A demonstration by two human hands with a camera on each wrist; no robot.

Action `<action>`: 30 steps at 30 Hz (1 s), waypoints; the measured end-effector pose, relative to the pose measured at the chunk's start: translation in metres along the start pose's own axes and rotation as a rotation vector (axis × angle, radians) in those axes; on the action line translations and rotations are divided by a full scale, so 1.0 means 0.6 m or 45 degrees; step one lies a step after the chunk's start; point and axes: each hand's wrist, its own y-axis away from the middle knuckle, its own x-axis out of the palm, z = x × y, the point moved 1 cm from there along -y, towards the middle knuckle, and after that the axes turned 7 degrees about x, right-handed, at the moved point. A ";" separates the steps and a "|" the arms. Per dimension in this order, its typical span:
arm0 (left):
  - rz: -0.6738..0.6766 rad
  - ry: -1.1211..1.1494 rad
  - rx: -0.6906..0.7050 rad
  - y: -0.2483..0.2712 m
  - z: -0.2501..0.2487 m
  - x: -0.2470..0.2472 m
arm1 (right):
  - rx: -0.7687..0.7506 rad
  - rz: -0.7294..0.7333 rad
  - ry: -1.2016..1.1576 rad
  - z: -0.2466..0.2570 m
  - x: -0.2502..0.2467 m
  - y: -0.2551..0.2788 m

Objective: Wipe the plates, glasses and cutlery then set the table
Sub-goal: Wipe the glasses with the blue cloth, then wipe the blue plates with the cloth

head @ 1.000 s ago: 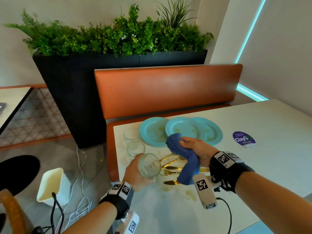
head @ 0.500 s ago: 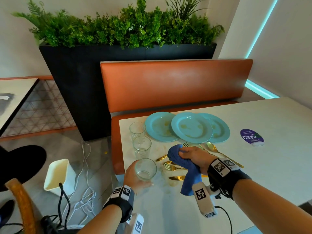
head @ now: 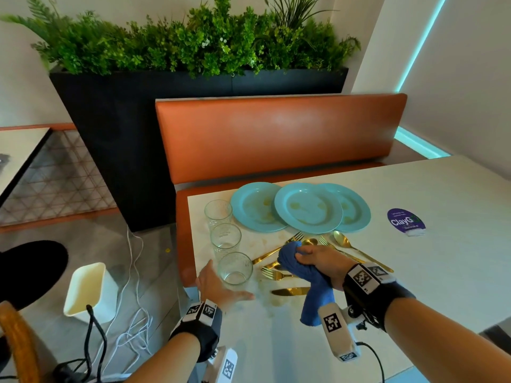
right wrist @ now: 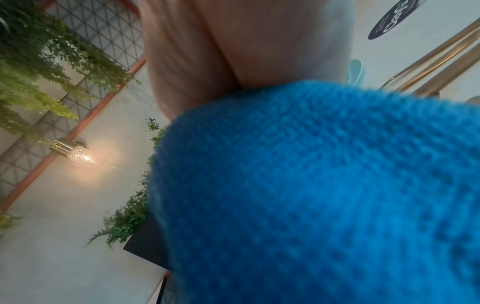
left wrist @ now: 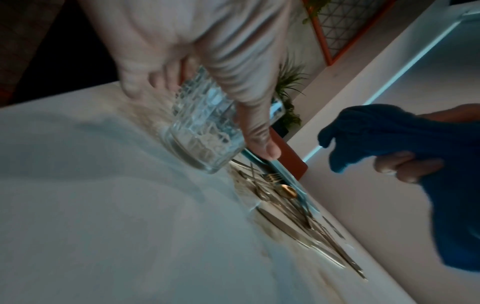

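Observation:
Three clear glasses stand in a row by the table's left edge. The nearest glass (head: 235,268) (left wrist: 205,127) is upright on the table. My left hand (head: 218,288) (left wrist: 207,61) lies loosely round it, thumb straight in front and fingers behind. To its right, my right hand (head: 323,261) (right wrist: 233,41) grips a bunched blue cloth (head: 309,275) (left wrist: 389,131) (right wrist: 311,185) over the gold cutlery. Three stained teal plates (head: 308,207) overlap at the far side. Gold forks, spoons and a knife (head: 290,291) lie scattered between plates and hands.
Brown smears mark the table (head: 414,272) around the cutlery. A purple round sticker (head: 405,221) lies right of the plates. An orange bench (head: 276,136) and a black planter (head: 124,120) stand beyond. On the floor at left are a white bin (head: 88,291) and cables.
My left hand lowered the tilted glass onto the table in line with the other two and loosened its fingers. The right hand with the cloth stayed over the cutlery.

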 end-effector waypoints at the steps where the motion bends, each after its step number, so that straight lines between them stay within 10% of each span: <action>1: -0.070 0.008 0.011 0.007 -0.002 0.000 | 0.004 -0.001 -0.012 -0.001 -0.005 0.000; 6: -0.477 0.114 0.470 0.018 -0.072 -0.005 | -0.007 -0.039 -0.050 0.009 -0.032 0.004; 14: -0.287 0.103 0.765 -0.047 -0.257 0.064 | -0.047 -0.152 -0.182 0.012 -0.129 0.003; 24: 0.035 0.208 -0.253 -0.207 -0.319 0.215 | 0.046 -0.340 -0.315 -0.031 -0.328 -0.035; 30: 0.107 -0.057 -0.277 -0.271 -0.311 0.256 | 0.081 -0.365 -0.271 -0.034 -0.419 -0.069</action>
